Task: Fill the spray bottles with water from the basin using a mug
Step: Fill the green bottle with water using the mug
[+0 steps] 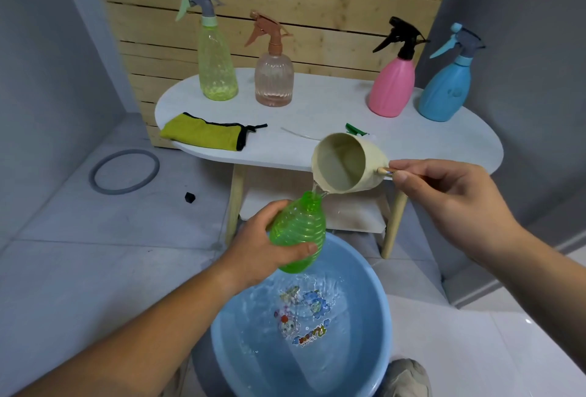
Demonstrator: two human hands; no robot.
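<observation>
The left hand [253, 247] grasps the green bottle [298, 233] by its ribbed belly; the right hand [444, 197] pinches the mug [348, 163] handle. The wet, thin plastic is probably slippery and gets heavier.

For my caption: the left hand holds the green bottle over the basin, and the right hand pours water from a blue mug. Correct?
Only the colour is wrong: the head view shows the right hand pouring from a cream mug.
</observation>
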